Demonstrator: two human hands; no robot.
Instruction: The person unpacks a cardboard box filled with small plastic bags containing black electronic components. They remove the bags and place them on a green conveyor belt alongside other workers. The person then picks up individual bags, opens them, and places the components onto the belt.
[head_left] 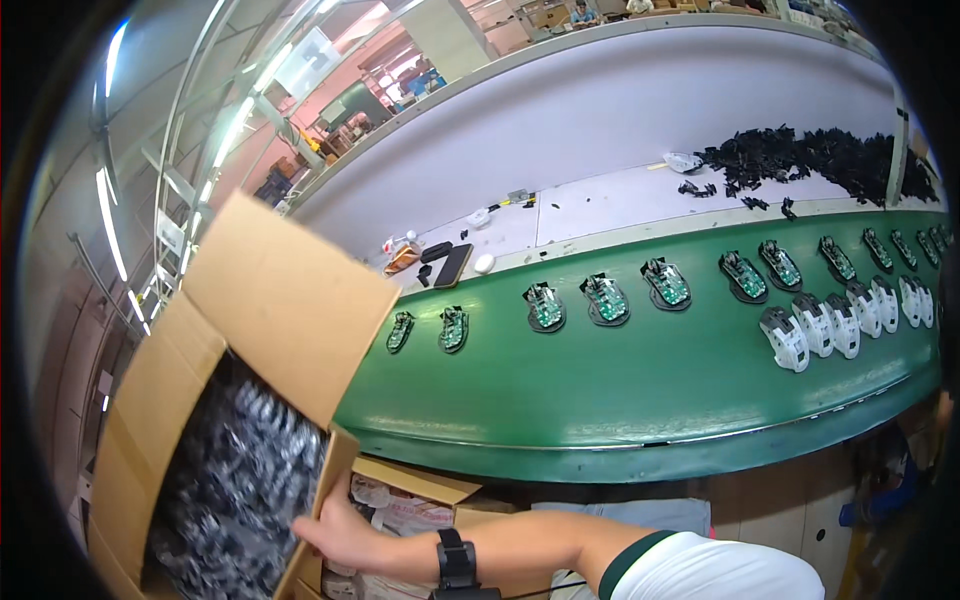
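An opened cardboard box (155, 400) fills the left side, tilted, its flaps spread outward. Many small black plastic parts (245, 490) lie inside, glossy and jumbled, perhaps partly under clear film. My right hand (345, 535) grips the box's near right wall, thumb over the rim and the fingers behind the cardboard. A black strap with a small device (457, 560) circles my right wrist. My left hand is not in view. Just behind my right hand, a second open carton (415, 478) holds clear-wrapped items low beside the belt.
A green conveyor belt (560, 390) carries several mouse bases with green circuit boards (605, 299) and several white mouse shells (787, 338). Beyond it, a pale shelf (590, 205) bears a heap of black parts (800, 160) and a dark phone-like slab (453, 266).
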